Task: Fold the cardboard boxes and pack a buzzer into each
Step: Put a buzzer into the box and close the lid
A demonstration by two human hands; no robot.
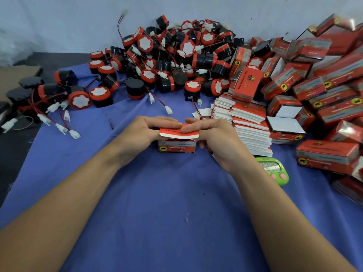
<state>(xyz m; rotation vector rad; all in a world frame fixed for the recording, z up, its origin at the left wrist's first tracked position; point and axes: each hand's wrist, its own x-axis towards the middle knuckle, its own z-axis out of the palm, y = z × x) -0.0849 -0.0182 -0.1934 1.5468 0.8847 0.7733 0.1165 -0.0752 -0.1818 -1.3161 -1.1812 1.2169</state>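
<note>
Fingertips of both hands meet on the red lid flap (177,132) of a small cardboard box (176,147), fingers pressed close together and laid across the flap from either side. The left hand (144,132) clasps the box's left end and the right hand (215,138) its right, lower fingers curled beside the wall. The box stands on a blue cloth (157,203), its lid partly raised. Behind it lies a heap of red-and-black buzzers (167,55) with trailing wires. Just right of the right hand are a stack of flat unfolded boxes (249,122), a green timer (275,169) and a pile of folded boxes (314,79)
</note>
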